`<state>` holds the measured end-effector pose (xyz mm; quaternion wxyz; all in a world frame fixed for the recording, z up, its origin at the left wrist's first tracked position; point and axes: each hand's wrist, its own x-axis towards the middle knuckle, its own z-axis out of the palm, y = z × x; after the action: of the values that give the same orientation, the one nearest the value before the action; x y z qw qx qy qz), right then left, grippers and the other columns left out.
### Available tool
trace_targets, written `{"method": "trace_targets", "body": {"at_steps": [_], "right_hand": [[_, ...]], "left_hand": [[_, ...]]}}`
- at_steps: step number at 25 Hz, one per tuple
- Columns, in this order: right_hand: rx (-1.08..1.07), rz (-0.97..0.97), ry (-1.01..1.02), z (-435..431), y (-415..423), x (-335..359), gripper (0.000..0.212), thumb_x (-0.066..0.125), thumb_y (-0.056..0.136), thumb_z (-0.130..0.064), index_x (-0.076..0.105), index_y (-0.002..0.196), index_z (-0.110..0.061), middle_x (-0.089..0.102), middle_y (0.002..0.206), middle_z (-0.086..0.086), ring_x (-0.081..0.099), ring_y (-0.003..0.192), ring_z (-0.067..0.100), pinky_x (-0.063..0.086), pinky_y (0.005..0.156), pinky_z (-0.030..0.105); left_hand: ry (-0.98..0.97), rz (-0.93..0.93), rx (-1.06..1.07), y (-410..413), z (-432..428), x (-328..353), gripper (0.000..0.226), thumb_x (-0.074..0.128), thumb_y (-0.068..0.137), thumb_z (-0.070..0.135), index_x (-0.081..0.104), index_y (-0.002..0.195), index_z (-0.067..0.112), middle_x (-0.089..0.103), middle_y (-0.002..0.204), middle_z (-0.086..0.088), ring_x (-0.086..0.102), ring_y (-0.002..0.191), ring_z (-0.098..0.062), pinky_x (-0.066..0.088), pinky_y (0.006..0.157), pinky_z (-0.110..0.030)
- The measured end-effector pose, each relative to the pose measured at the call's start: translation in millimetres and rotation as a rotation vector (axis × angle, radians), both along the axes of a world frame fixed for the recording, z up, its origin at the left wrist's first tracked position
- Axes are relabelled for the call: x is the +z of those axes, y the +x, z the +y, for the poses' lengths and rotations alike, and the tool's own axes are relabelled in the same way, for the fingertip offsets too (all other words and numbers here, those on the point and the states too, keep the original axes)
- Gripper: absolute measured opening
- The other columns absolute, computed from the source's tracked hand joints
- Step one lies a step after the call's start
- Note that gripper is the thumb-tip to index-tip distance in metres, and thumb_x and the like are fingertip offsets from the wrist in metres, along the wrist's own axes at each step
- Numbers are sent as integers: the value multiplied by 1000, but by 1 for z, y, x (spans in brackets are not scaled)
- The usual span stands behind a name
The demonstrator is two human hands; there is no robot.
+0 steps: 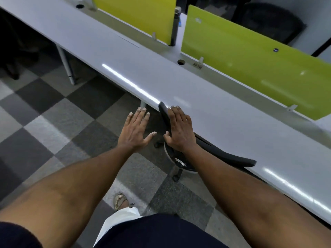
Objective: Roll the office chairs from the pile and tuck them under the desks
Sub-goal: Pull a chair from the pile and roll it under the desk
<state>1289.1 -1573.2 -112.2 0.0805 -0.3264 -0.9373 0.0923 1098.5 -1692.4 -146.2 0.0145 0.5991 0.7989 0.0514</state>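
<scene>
head view — right hand point(179, 130) lies flat along the backrest top of the black office chair point(227, 154), fingers straight, thumb at the near side. left hand point(137, 130) released, fingers spread, holding nothing, above the checkered floor point(44, 119). chair tucked at the white desk point(125, 56) — backrest against its front edge.

A black office chair point(223, 154) stands tucked against the long white desk point(179, 83), its curved backrest top under the flat right hand point(179, 129), just right of the left hand point(138, 129).
</scene>
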Motion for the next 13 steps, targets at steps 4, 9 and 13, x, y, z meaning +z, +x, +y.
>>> {"method": "trace_targets", "body": {"at_steps": [4,9,13], "right_hand": [[101,-36,-3,-11,-90,-5,103,72,83,-37,13,165,-16,13,173,11,7,161,28,17,128,52],[184,-81,-21,-35,-219,-9,104,72,84,-35,9,165,-20,9,174,9,3,161,27,16,129,52],[197,-79,-10,-56,-322,-12,102,70,85,-40,10,165,-18,9,173,9,3,161,27,17,128,52]], "left_hand": [[15,17,121,-84,-30,6,91,24,102,73,14,168,12,2,176,-9,-8,162,-21,1,132,-48],[16,-23,271,-205,-75,7,90,28,101,73,19,167,11,6,176,-9,-5,163,-22,3,132,-49],[5,-3,350,-292,-110,13,91,30,100,71,17,167,11,1,176,-10,-8,162,-23,-1,131,-48]]}}
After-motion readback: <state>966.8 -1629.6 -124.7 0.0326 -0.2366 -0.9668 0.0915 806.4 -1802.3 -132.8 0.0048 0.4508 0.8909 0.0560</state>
